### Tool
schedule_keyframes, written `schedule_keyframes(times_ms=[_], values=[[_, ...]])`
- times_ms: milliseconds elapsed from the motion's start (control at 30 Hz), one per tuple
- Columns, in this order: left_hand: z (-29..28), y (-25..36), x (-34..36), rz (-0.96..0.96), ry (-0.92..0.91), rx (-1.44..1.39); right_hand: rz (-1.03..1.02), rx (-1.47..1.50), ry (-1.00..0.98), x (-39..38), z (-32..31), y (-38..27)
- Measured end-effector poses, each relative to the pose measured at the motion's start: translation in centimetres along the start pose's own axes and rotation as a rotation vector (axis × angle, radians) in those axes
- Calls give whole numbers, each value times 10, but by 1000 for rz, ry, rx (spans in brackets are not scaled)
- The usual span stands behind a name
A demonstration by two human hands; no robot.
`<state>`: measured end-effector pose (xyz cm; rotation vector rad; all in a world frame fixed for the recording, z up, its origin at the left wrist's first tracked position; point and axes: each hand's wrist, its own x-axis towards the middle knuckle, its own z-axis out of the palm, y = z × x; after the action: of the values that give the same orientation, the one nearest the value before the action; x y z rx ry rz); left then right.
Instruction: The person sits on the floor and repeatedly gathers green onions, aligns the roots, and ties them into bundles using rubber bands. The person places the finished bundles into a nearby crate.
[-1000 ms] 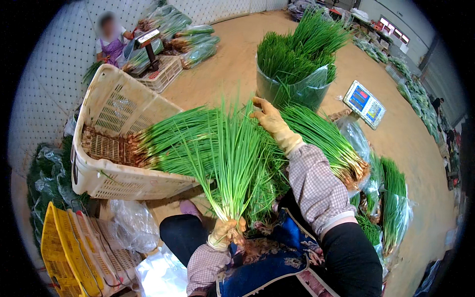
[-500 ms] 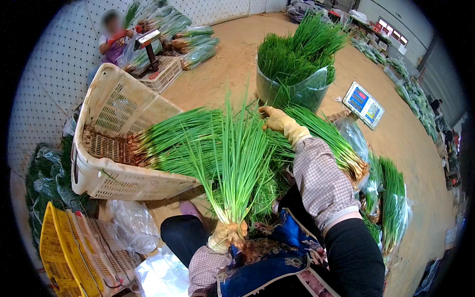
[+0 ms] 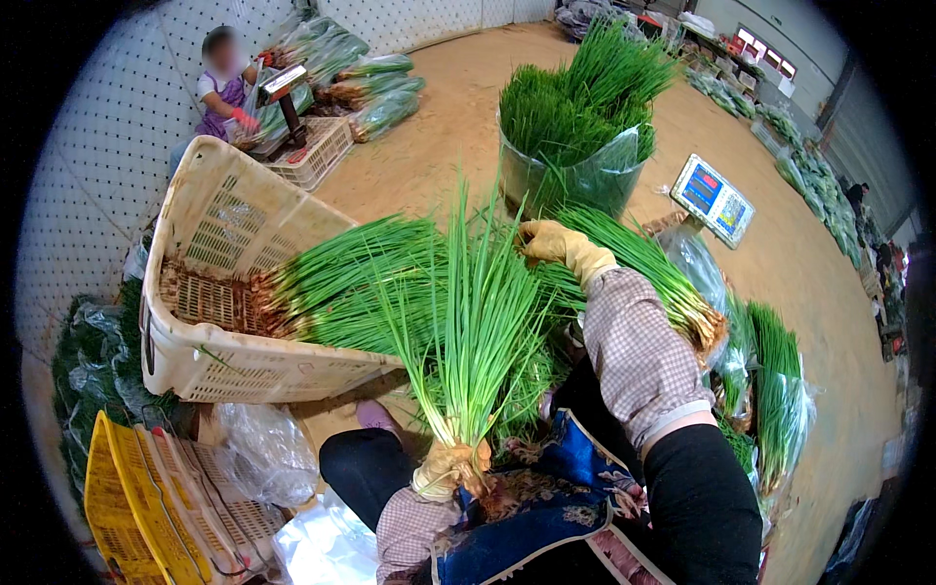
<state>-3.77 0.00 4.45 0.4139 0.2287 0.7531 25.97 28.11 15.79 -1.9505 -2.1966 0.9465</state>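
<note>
My gloved left hand [image 3: 444,472] is closed around the root end of a bunch of green onions [image 3: 476,336], low in front of my blue apron. The bunch stands nearly upright, its leaves fanning away from me. At its far right side, my right hand [image 3: 560,248] in a pale yellow glove has its fingers curled on the leaf tips; exactly which leaves they grip is partly hidden. More green onions [image 3: 366,278] lie to the left with their roots inside a tipped cream plastic crate [image 3: 263,363]. Another pile of green onions [image 3: 655,278] lies beneath and beyond my right forearm.
A clear bag [image 3: 570,185] packed with upright greens stands ahead, with a digital scale [image 3: 715,202] to its right. Yellow crate [image 3: 132,497] and clear plastic bags [image 3: 268,450] sit at lower left. Bagged onions [image 3: 777,409] line my right. A person [image 3: 222,93] works at far left.
My right hand has shifted slightly right and down, its fingers curling in more. The left hand keeps holding the bunch. The far person's arm has lowered.
</note>
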Motion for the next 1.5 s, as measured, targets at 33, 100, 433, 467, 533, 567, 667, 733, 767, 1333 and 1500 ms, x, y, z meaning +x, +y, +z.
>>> schedule_keyframes(times_ms=[33, 100, 433, 467, 533, 567, 667, 733, 767, 1333, 1500], values=[[0, 0, 1, 8, 0, 1, -34, -77, -19, 0, 0, 2], [-2, -2, 0, 25, 16, 2, -108, -233, -62, -2, -2, -3], [-1, 0, 3, 48, -15, 12, -212, -49, 204, -19, 3, -7], [-1, 1, 4, 52, -20, 21, -211, -130, 236, -21, 2, -11], [-1, 2, 6, 82, -11, 33, -202, -218, 350, -21, 5, -19], [1, 2, 8, 95, -8, 39, -190, -225, 434, -20, 9, -21], [7, 3, 12, 133, 7, -57, -162, -103, 612, -17, 22, -28], [6, 2, 12, 168, 33, -98, -128, -6, 691, -13, 30, -32], [5, 0, 11, 178, 38, -123, -139, -22, 718, -9, 33, -30], [-5, -3, -1, 227, -104, -427, -138, 76, 134, -59, 39, -49], [-8, -3, 2, 253, -143, -392, -374, -187, 209, -58, 65, -50]])
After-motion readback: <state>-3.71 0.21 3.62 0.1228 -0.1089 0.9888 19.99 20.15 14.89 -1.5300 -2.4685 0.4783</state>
